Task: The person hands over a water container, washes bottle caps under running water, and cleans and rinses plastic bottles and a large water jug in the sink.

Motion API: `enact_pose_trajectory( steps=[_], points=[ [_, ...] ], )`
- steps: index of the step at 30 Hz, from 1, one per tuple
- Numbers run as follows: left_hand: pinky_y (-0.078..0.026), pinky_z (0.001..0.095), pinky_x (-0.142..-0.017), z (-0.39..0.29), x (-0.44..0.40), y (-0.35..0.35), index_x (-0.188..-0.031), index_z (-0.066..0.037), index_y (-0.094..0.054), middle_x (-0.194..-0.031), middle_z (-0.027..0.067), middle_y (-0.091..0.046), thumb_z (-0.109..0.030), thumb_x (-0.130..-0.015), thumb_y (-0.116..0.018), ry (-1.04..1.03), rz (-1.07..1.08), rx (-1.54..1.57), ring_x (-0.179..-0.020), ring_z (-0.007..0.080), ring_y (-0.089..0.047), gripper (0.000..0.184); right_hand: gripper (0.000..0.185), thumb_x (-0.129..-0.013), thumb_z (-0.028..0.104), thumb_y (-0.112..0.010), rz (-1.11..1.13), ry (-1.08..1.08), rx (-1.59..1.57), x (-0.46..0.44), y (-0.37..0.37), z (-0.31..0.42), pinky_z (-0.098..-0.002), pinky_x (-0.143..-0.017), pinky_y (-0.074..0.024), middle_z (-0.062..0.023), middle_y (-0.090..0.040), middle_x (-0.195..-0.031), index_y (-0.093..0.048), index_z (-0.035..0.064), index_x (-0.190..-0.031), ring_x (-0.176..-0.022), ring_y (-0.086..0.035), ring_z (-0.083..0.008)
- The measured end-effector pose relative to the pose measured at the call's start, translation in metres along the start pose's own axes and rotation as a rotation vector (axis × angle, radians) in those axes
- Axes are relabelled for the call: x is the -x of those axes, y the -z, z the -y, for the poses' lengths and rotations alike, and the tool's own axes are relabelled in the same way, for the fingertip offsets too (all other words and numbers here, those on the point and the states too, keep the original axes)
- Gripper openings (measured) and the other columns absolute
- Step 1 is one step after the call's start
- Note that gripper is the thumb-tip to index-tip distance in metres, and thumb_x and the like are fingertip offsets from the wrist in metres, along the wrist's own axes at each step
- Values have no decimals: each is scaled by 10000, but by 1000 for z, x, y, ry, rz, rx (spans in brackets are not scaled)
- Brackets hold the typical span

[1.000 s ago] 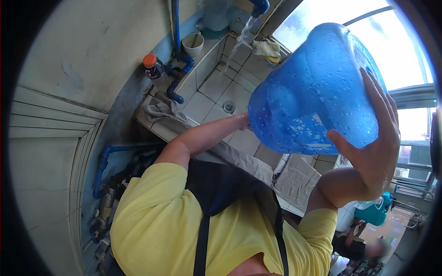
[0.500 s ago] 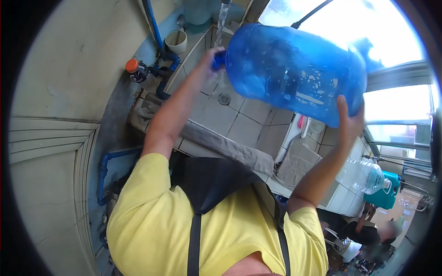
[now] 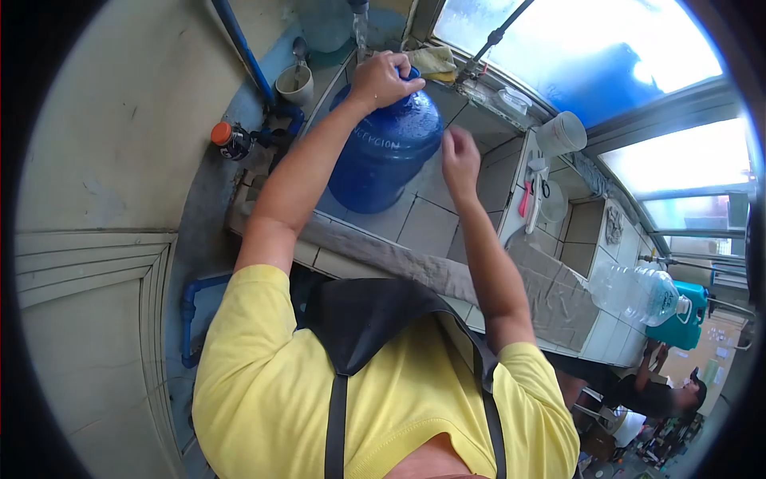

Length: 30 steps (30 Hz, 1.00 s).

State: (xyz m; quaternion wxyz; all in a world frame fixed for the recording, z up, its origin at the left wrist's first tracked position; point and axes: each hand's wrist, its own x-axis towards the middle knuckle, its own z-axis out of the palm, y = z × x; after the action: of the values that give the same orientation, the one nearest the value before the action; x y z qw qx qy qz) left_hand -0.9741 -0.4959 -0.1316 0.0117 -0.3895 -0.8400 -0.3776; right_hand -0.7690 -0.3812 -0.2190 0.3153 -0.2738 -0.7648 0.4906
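A large blue water jug (image 3: 383, 164) stands upright in the tiled sink (image 3: 431, 226), with white lettering on its shoulder. My left hand (image 3: 383, 80) is closed round the jug's neck at the top. To the right of the jug is my right hand (image 3: 460, 156), its fingers curled in and nothing visible in them; it looks just apart from the jug's side. Behind my left hand, water runs from the faucet (image 3: 359, 6).
Left of the sink are a white cup (image 3: 295, 85) with a spoon and an orange-capped bottle (image 3: 231, 142). A folded cloth (image 3: 435, 65) lies at the back. To the right are a white tub (image 3: 561, 133), a clear bottle (image 3: 634, 291) and a teal container (image 3: 682, 315). Another person (image 3: 650, 391) is farther off.
The jug went from being held sideways in both hands above the sink to standing upright in it. My right hand has come off its base; my left remains at the neck.
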Motion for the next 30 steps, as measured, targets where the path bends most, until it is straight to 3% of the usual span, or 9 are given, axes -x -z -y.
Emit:
enact_pose_trajectory(
  steps=[4, 6, 10, 13, 15, 19, 22, 26, 30],
  points=[
    [-527, 401, -746, 33, 19, -22, -895, -114, -693, -912, 105, -695, -469, -706, -793, -59, -132, -8, -824, 304, -662, 414, 232, -936, 228, -680, 134, 475, -100, -59, -51, 106, -274, -715, -521, -52, -696, -846, -703, 8, -1009, -739, -635, -125],
    [-537, 426, -755, 47, 22, -27, -904, -125, -708, -916, 120, -710, -510, -683, -791, -103, -248, 43, -870, 328, -677, 452, 252, -839, 255, -750, 372, 483, -153, -79, -77, 144, -319, -693, -531, -103, -684, -765, -706, 15, -899, -729, -678, -214],
    [-545, 438, -801, 23, 32, 11, -981, -105, -725, -974, 139, -717, -545, -680, -798, -32, 105, -323, -938, 339, -683, 537, 358, -882, 375, -701, 692, 26, -365, -119, -130, 172, -296, -637, -514, -78, -649, -684, -705, 20, -832, -662, -643, -177],
    [-546, 433, -781, 45, 33, 8, -1005, -82, -725, -952, 152, -721, -546, -726, -776, -271, -121, -266, -911, 352, -685, 543, 426, -920, 408, -670, 860, -271, -461, -126, -146, 182, -264, -583, -486, -53, -629, -651, -691, 5, -781, -610, -600, -143],
    [-547, 431, -772, 60, 32, 13, -1017, -70, -726, -940, 159, -723, -546, -749, -765, -394, -237, -240, -897, 358, -686, 548, 497, -889, 513, -636, 816, -104, -149, -124, -145, 182, -331, -634, -521, -113, -660, -681, -716, 24, -844, -644, -655, -202],
    [-509, 376, -843, 74, 31, 56, -1090, -43, -686, -993, 90, -709, -505, -850, -714, -106, 344, 31, -926, 264, -662, 521, 581, -854, 600, -617, 536, 348, 517, -138, -144, 141, -423, -743, -546, -186, -720, -827, -742, 41, -951, -826, -723, -298],
    [-494, 339, -779, 95, 34, 57, -1067, -65, -684, -858, 48, -652, -483, -888, -694, 244, 53, 343, -804, 200, -615, 455, 529, -831, 620, -646, 566, 348, 642, -124, -132, 113, -449, -697, -540, -212, -690, -763, -757, 102, -825, -785, -697, -348],
    [-468, 318, -725, 96, 32, 55, -1018, -99, -679, -845, 26, -573, -542, -908, -642, 619, -128, 782, -780, 154, -549, 457, 486, -780, 542, -732, 830, 473, 978, -106, -129, 113, -443, -823, -538, -172, -714, -949, -732, 135, -1045, -958, -686, -336],
    [-443, 291, -721, 97, 23, 29, -1019, -122, -658, -886, 26, -533, -605, -937, -546, 574, -506, 945, -803, 143, -507, 503, 612, -761, 469, -775, 858, 691, 901, -105, -127, 120, -447, -883, -525, -138, -714, -1074, -624, 167, -1271, -1045, -669, -341]
  ],
)
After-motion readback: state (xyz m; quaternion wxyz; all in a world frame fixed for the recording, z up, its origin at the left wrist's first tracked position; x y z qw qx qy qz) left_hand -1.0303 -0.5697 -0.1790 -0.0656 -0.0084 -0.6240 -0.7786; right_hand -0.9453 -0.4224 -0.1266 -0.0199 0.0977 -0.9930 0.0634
